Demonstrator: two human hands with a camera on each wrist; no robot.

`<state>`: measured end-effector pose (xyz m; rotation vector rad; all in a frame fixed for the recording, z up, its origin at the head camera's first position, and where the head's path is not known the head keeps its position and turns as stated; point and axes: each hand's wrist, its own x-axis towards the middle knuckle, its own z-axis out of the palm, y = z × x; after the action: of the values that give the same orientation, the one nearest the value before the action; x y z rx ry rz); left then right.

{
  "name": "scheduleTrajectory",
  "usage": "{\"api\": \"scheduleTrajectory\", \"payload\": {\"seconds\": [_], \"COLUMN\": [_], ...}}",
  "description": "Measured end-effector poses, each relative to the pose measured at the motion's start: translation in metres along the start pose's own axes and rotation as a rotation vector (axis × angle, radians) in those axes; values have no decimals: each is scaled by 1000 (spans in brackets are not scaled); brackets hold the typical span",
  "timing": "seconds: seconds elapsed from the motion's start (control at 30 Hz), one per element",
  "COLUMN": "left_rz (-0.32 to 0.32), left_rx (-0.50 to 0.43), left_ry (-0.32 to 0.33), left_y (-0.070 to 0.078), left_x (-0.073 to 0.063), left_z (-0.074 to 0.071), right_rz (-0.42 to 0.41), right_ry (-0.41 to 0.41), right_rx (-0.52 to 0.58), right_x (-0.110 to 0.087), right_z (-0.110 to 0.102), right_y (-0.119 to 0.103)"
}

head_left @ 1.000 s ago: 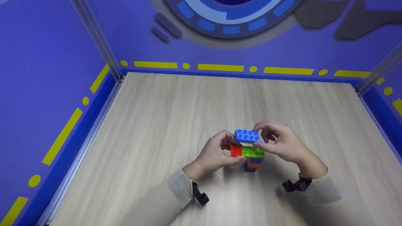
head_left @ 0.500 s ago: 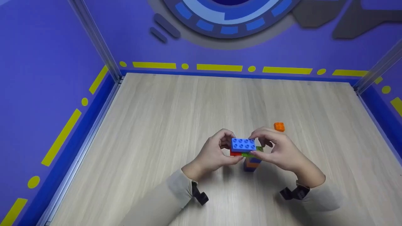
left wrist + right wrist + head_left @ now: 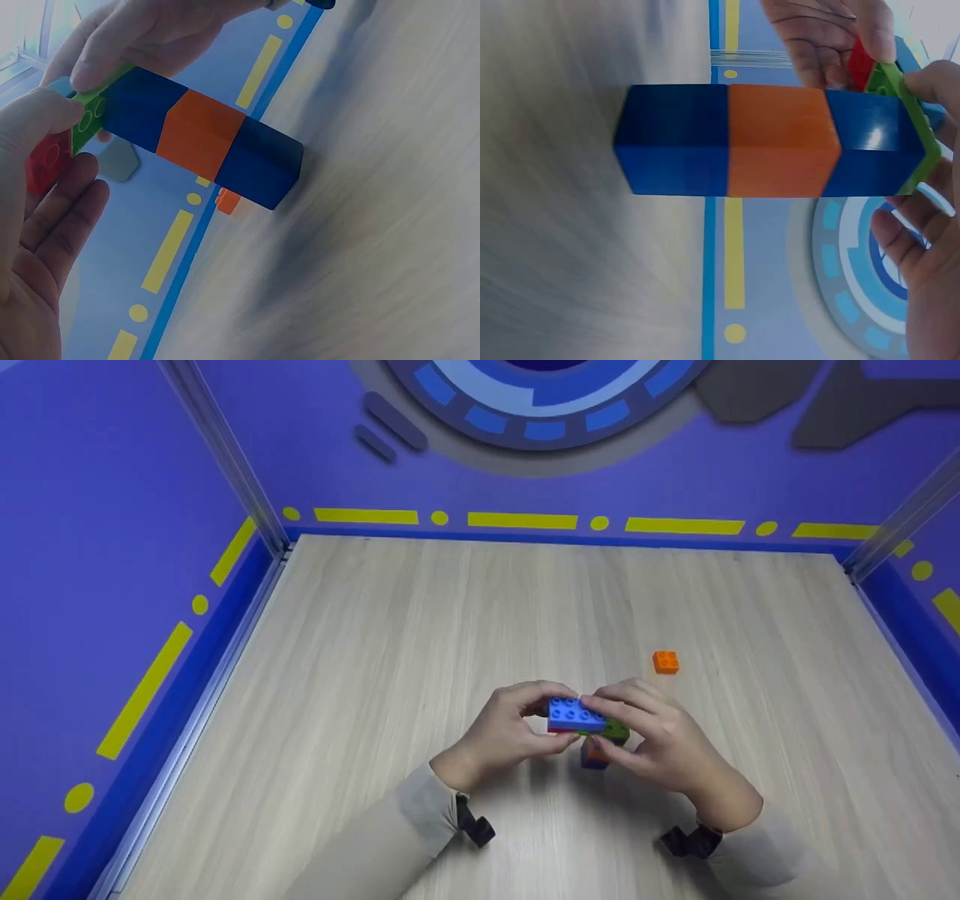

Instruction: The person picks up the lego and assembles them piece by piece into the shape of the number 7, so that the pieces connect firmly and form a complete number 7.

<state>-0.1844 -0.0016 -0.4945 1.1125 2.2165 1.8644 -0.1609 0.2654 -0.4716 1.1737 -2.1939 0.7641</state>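
Observation:
A light blue building brick (image 3: 576,718) with studs on top lies across a red brick (image 3: 46,161) and a green brick (image 3: 619,730). Below the green one, a column of blue, orange (image 3: 780,141) and blue bricks hangs down. My left hand (image 3: 499,731) holds the left end, thumb at the front and fingers behind, around the red brick. With fingers on top of the light blue brick and thumb low at the front, my right hand (image 3: 667,739) grips the right side. The right hand hides part of the green brick and the column in the head view.
A small orange brick (image 3: 665,662) lies on the wooden table (image 3: 420,622) beyond my right hand. Blue panels with yellow markings (image 3: 522,520) wall the table at the back and both sides.
The light blue brick has come down and left onto the red and green bricks. My right hand has followed, its fingers now over the top. The small orange brick has come into sight behind it.

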Motion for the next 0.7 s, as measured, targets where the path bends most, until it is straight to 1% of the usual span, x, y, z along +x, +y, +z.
{"api": "scheduleTrajectory", "payload": {"seconds": [0.1,0.17,0.27,0.47,0.6,0.7], "left_rz": [41,58,78,126,166,192], "left_rx": [22,38,65,113,150,167], "left_ry": [0,0,-3,-8,-11,-9], "left_y": [0,0,1,1,-1,-2], "left_x": [1,1,1,2,2,1], "left_z": [-1,-2,-3,-5,-6,-7], "right_rz": [-59,-68,-68,-55,-21,-14], "right_ry": [29,34,41,75,105,135], "right_rx": [-29,-38,-64,-159,-142,-125], "right_x": [-1,-2,-2,-2,-2,-3], "right_z": [4,6,8,13,15,18], "right_y": [1,1,0,-6,-10,-11]}}
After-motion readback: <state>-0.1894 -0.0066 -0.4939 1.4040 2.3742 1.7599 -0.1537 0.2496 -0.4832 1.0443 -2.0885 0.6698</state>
